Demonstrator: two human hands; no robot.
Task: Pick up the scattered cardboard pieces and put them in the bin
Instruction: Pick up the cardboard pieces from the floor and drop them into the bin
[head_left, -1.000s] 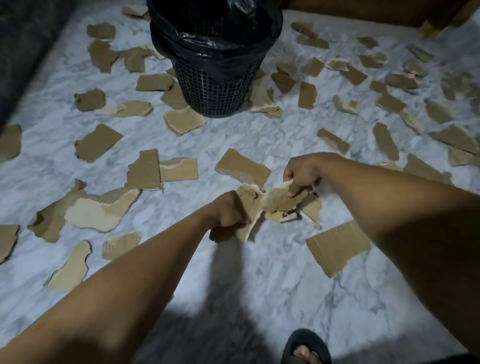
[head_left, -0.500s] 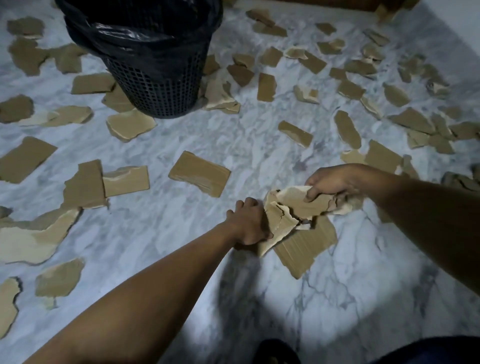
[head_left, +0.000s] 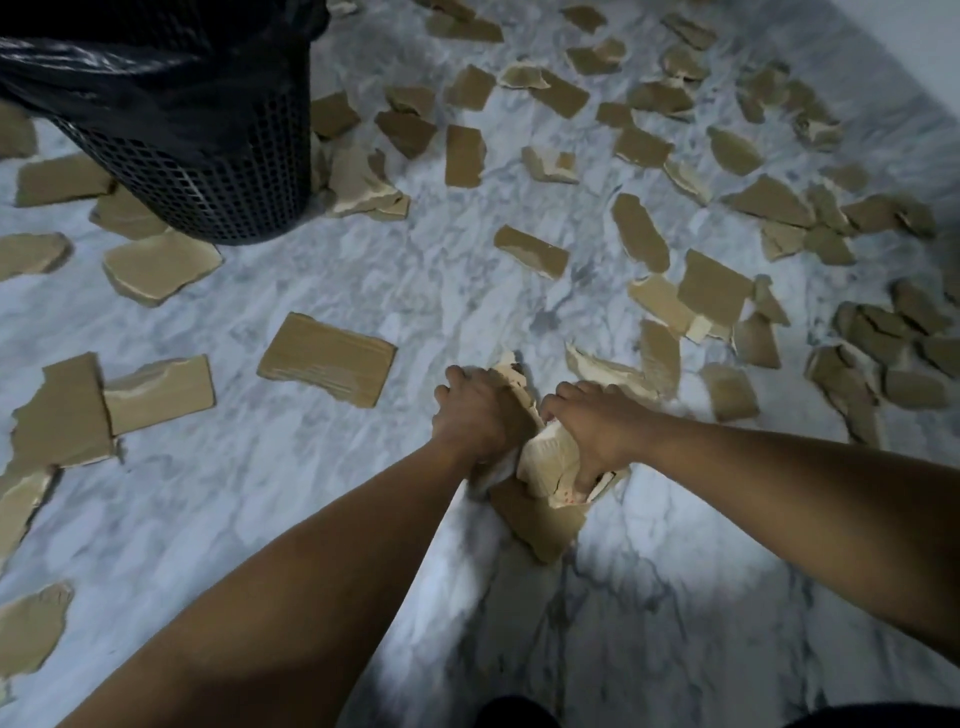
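Observation:
Torn brown cardboard pieces lie all over a white marble floor. My left hand and my right hand are close together at the centre, both gripping a bunch of cardboard pieces held between them. A larger flat cardboard piece lies on the floor directly under the bunch. The black mesh bin, lined with a black bag, stands at the upper left, well away from both hands. A rectangular cardboard piece lies on the floor left of my left hand.
Several pieces crowd the floor to the right and behind the bin. More pieces lie at the left. A pale wall runs along the upper right corner. The floor in the foreground is bare marble.
My right hand has come in towards my left hand, pressing the held cardboard into a tighter bunch. The view has shifted right, so the bin now sits further left.

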